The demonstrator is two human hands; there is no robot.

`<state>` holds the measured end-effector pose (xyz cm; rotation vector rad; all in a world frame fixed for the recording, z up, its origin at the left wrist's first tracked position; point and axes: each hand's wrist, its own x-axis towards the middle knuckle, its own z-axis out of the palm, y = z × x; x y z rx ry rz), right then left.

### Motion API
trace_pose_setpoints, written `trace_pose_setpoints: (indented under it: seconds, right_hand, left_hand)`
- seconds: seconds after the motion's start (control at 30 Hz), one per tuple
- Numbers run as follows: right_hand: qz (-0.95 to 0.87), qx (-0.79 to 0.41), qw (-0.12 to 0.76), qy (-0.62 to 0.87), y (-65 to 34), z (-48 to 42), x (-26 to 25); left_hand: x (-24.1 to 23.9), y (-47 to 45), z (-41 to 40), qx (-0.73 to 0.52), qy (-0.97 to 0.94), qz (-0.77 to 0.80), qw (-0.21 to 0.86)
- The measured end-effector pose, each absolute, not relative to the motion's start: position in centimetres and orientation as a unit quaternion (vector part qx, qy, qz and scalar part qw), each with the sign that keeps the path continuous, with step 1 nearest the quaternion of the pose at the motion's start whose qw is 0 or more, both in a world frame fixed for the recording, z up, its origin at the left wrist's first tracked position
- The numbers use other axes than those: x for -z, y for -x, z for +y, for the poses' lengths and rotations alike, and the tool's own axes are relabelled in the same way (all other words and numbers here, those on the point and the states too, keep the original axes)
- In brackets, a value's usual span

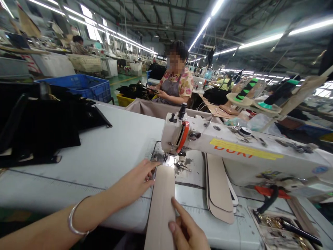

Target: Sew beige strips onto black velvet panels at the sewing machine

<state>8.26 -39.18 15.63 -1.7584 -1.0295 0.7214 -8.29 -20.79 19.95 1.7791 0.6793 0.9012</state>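
A long beige strip (163,205) with a rounded far end lies lengthwise in front of me. Its tip sits just before the needle area of a white sewing machine (172,139), where a small lamp shines. My left hand (144,175), with a silver bangle on the wrist, rests along the strip's left edge. Its index finger reaches out beside the presser foot, thumb apart. Nearer to me, my right hand (188,229) holds the strip's right side, thumb and index finger at the edge; its other fingers are partly hidden.
Several rounded beige pieces (221,191) lie stacked under the machine arm. Black pieces (39,128) are piled at the left of the table. Beyond stand a blue crate (88,86) and a seated person (174,81). A parts tray (281,225) is at the right.
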Motion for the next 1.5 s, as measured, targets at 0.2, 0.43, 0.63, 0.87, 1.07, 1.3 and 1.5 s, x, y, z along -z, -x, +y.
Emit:
trace_pose_setpoints:
  seconds: [0.2,0.43,0.63,0.87,1.07,1.3,1.5]
  right_hand:
    - [-0.368,-0.403,0.448,0.708,-8.0,-38.9,-19.8]
    - [-0.328,-0.456,0.424,0.71,-7.7,-39.0,-21.6]
    - [-0.342,-0.451,0.412,0.714,-7.8,-39.2,-21.3]
    - [-0.415,-0.42,0.354,0.726,-8.4,-36.7,-21.3]
    - [-0.454,-0.377,0.328,0.737,-8.9,-34.2,-21.9]
    - [-0.489,-0.335,0.306,0.745,-10.2,-32.9,-21.2]
    - [-0.486,-0.341,0.293,0.75,-10.5,-32.9,-20.9]
  left_hand:
    - [-18.8,7.9,-19.7,-0.258,-0.87,0.187,0.376]
    - [-18.2,7.9,-19.7,-0.195,-0.938,0.164,0.235]
    - [-18.1,8.0,-19.7,-0.186,-0.949,0.166,0.192]
    - [-18.6,7.9,-18.9,-0.187,-0.955,0.167,0.157]
    - [-18.6,7.1,-17.2,-0.184,-0.966,0.151,0.1]
    - [-18.0,6.0,-16.5,-0.201,-0.966,0.142,0.085]
    - [-17.9,5.8,-17.1,-0.227,-0.955,0.183,0.059]
